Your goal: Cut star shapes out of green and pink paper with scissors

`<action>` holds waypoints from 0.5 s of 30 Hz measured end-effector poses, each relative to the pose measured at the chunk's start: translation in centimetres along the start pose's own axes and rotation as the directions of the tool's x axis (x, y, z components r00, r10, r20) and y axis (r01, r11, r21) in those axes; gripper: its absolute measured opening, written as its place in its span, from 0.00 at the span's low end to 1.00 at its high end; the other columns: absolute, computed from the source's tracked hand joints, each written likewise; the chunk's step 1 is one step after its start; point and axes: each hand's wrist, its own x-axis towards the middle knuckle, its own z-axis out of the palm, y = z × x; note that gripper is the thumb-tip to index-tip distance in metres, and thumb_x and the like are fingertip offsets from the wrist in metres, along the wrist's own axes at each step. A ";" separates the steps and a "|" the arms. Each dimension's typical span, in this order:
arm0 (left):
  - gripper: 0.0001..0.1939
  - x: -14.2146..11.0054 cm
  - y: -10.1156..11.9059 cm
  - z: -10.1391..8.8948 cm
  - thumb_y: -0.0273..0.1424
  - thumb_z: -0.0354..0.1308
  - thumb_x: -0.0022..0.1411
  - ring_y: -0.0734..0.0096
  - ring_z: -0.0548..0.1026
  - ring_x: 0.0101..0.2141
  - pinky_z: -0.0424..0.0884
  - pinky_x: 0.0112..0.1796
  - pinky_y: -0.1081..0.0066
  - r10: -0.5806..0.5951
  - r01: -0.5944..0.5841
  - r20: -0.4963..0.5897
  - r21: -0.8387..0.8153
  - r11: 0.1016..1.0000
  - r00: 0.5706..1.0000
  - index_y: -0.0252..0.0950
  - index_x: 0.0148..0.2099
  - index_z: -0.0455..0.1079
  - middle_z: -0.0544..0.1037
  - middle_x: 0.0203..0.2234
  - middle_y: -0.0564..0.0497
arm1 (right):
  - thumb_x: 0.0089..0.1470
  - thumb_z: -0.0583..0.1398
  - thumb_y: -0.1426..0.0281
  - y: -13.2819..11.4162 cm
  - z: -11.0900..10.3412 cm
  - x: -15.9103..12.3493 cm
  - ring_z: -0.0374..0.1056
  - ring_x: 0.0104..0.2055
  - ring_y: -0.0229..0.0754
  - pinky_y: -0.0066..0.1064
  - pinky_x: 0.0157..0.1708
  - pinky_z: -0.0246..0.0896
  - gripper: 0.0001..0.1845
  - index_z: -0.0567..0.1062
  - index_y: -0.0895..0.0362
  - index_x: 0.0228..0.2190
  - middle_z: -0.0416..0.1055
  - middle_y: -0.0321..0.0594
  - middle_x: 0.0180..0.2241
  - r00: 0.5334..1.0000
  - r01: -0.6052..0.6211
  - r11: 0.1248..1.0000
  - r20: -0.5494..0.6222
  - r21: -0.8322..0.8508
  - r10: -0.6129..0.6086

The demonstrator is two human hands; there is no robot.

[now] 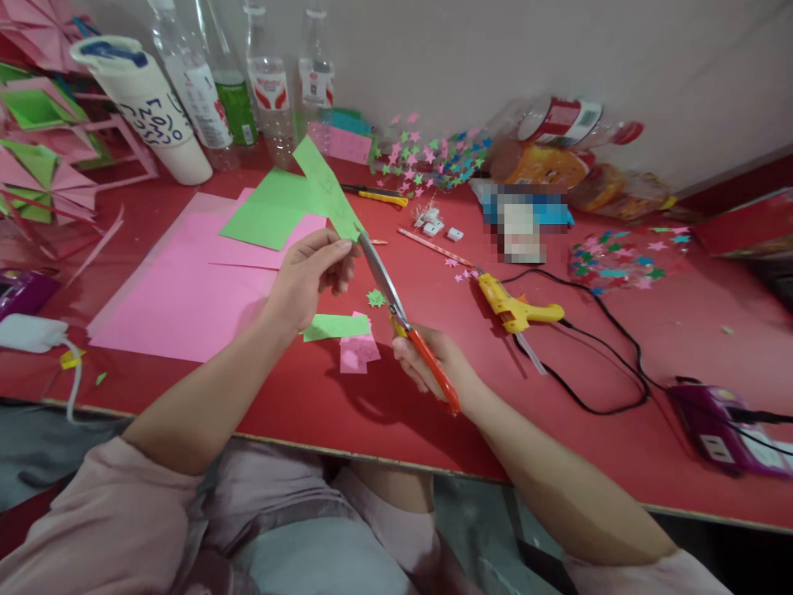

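My left hand point(306, 277) pinches a strip of green paper point(325, 186) and holds it up above the red table point(619, 397). My right hand point(427, 359) grips orange-handled scissors point(402, 318), whose blades point up and left and meet the lower end of the green strip beside my left thumb. Under my hands lie a small green star point(375, 298), a green offcut point(338, 327) and a pink scrap point(358, 351).
Pink sheets point(186, 289) and a green sheet point(266, 215) lie to the left. A yellow glue gun point(517, 307) with a black cord lies to the right. Plastic bottles point(269, 91), a white cup point(145, 103), heaps of paper stars point(427, 161) and purple devices point(722, 430) ring the table.
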 end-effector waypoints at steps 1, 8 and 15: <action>0.07 0.1 0.0 -0.1 0.32 0.54 0.54 0.84 0.64 0.15 0.59 0.16 0.80 0.009 -0.009 -0.019 -0.002 1.000 1.000 0.36 0.25 0.63 0.69 0.16 0.57 | 0.51 0.54 0.51 0.0 0.0 0.0 0.49 0.12 0.29 0.25 0.14 0.44 0.22 0.58 0.55 0.20 0.52 0.25 0.12 1.000 0.009 1.000 -0.004 -0.002 -0.009; 0.09 0.3 0.2 -0.6 0.28 0.53 0.49 0.85 0.61 0.15 0.54 0.15 0.81 0.051 -0.051 -0.035 -0.003 0.999 0.998 0.36 0.20 0.57 0.65 0.14 0.57 | 0.48 0.56 0.47 0.1 -0.5 0.4 0.48 0.11 0.28 0.24 0.12 0.44 0.25 0.58 0.55 0.19 0.51 0.25 0.11 0.996 -0.039 0.999 0.084 0.014 0.038; 0.09 0.5 0.7 -1.0 0.27 0.53 0.48 0.84 0.62 0.15 0.57 0.15 0.80 0.052 -0.052 0.017 0.026 0.998 0.998 0.36 0.20 0.58 0.66 0.14 0.57 | 0.48 0.53 0.44 0.4 -0.9 0.4 0.49 0.11 0.29 0.24 0.12 0.44 0.27 0.60 0.56 0.22 0.53 0.25 0.10 0.988 -0.014 1.000 0.155 0.022 0.010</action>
